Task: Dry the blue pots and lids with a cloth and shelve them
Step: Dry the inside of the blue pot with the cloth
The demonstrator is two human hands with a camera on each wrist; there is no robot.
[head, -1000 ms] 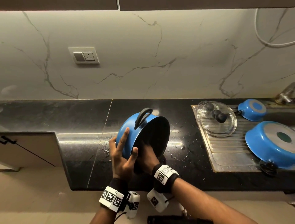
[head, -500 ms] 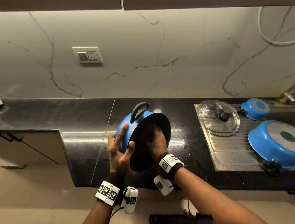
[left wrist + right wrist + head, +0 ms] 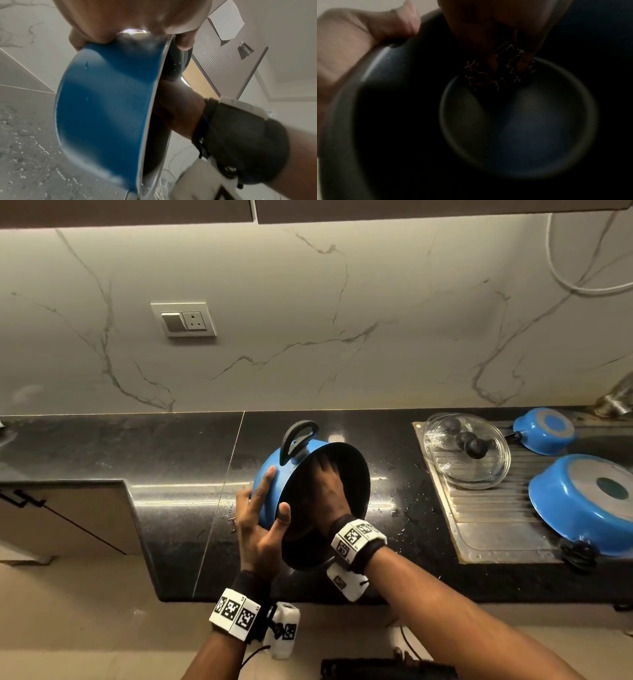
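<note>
Two hands work on one blue pot point(image 3: 274, 491), held tipped on its side above the counter point(image 3: 164, 460). The left hand point(image 3: 262, 529) clasps the pot's lower rim, thumb hooked over the edge into the dark inside and fingers spread flat on the blue outer wall. The right hand point(image 3: 325, 491) reaches deep into the pot's mouth. In the right wrist view its fingertips point(image 3: 524, 63) press a dark patterned cloth point(image 3: 498, 70) against the inner wall, just above the pot's round floor. Whether those fingers are curled round the cloth or only pushing it I cannot tell; the picture is dim and blurred.

Water drops cling to the pot's outside in the left wrist view, so this pot seems only partly dried, with the inside being wiped now.

Well apart from the grip, toward the right hand's side, a draining board point(image 3: 479, 529) holds glass lids point(image 3: 462, 453), a small blue pan point(image 3: 544, 429) turned over, and a large blue pan point(image 3: 589, 501) turned over. These look untouched, so most drying, and all shelving, appears left. No shelf is in view.
</note>
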